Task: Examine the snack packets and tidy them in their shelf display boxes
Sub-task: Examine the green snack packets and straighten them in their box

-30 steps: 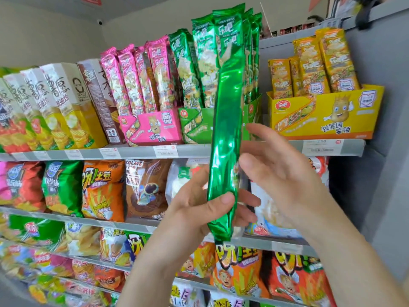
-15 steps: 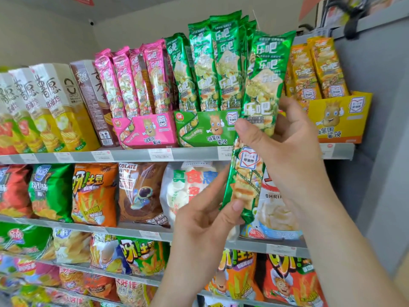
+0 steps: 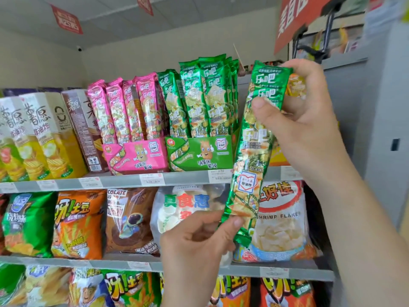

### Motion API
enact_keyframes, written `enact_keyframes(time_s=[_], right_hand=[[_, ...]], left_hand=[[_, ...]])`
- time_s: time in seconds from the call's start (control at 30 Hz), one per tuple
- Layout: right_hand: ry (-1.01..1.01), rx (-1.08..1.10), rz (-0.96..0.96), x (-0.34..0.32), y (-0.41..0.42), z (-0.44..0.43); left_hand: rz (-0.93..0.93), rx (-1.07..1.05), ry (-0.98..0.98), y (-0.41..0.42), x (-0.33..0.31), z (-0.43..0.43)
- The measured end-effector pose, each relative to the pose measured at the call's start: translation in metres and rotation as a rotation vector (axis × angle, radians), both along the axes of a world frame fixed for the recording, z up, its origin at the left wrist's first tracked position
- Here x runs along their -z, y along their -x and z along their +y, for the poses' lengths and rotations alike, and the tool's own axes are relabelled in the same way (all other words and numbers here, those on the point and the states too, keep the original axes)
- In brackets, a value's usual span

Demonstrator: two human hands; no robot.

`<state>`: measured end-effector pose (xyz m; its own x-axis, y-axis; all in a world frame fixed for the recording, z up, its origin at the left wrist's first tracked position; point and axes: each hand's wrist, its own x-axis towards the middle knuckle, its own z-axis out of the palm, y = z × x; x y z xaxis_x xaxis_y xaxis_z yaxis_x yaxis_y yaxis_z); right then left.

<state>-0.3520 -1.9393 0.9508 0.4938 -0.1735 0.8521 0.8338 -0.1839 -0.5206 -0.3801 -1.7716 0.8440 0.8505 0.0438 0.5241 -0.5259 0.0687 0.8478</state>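
Note:
A long green snack packet (image 3: 251,151) hangs upright in front of the shelves, printed face toward me. My right hand (image 3: 303,120) grips its top end, thumb across the front. My left hand (image 3: 199,242) pinches its bottom end between thumb and fingers. Just left of the packet, the green display box (image 3: 199,151) stands on the top shelf with several matching green packets (image 3: 205,98) upright in it. Next to that box, a pink display box (image 3: 137,156) holds several pink packets (image 3: 124,109). A yellow box behind my right hand is mostly hidden.
Tall yellow and brown chip cartons (image 3: 44,138) fill the top shelf's left. The shelf below carries snack bags, among them an orange bag (image 3: 77,222) and a shrimp flakes bag (image 3: 281,220). A grey panel (image 3: 380,129) borders the shelves on the right. Red signs hang overhead.
The packet was turned from its plain green back to its printed front and lifted higher. My right hand slid up to its top end; my left hand stays at the bottom.

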Motion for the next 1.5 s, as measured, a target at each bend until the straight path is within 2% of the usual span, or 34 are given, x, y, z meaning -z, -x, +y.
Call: enact_keyframes(time_s=[0.1, 0.27, 0.4, 0.53, 0.63, 0.8, 0.9, 0.97, 1.07, 1.17, 1.33, 1.5], right_hand=[[-0.025, -0.01, 0.004, -0.016, 0.0, -0.009], [-0.038, 0.037, -0.018, -0.045, -0.004, -0.023], [-0.038, 0.198, -0.142, -0.073, -0.01, -0.039], [-0.041, 0.385, -0.238, -0.09, -0.027, -0.054], [-0.101, 0.521, -0.323, -0.096, -0.04, -0.056], [-0.14, 0.658, -0.487, -0.11, -0.058, -0.058], [-0.146, 0.664, -0.483, -0.115, -0.073, -0.058], [-0.151, 0.633, -0.44, -0.114, -0.085, -0.057], [-0.149, 0.605, -0.367, -0.111, -0.101, -0.055], [-0.142, 0.565, -0.279, -0.107, -0.117, -0.054], [0.063, 0.477, -0.037, -0.095, -0.143, -0.05], [0.243, 0.436, 0.101, -0.091, -0.153, -0.044]], left_hand=[[-0.015, 0.017, -0.046, -0.008, -0.011, -0.003], [-0.039, 0.074, -0.319, -0.022, -0.046, -0.007], [-0.305, -0.133, -0.667, -0.029, -0.089, -0.002], [-0.58, -0.354, -0.55, -0.03, -0.153, -0.013], [-0.672, -0.443, -0.642, -0.047, -0.196, -0.038], [-0.596, -0.567, -1.185, -0.098, -0.249, -0.071], [-0.443, -0.507, -1.494, -0.124, -0.263, -0.084], [-0.364, -0.435, -1.621, -0.134, -0.261, -0.089], [-0.461, -0.478, -1.62, -0.138, -0.253, -0.083], [-0.601, -0.528, -1.423, -0.136, -0.247, -0.069], [-0.618, -0.445, -1.251, -0.132, -0.24, -0.055], [-0.591, -0.44, -1.28, -0.128, -0.24, -0.053]])
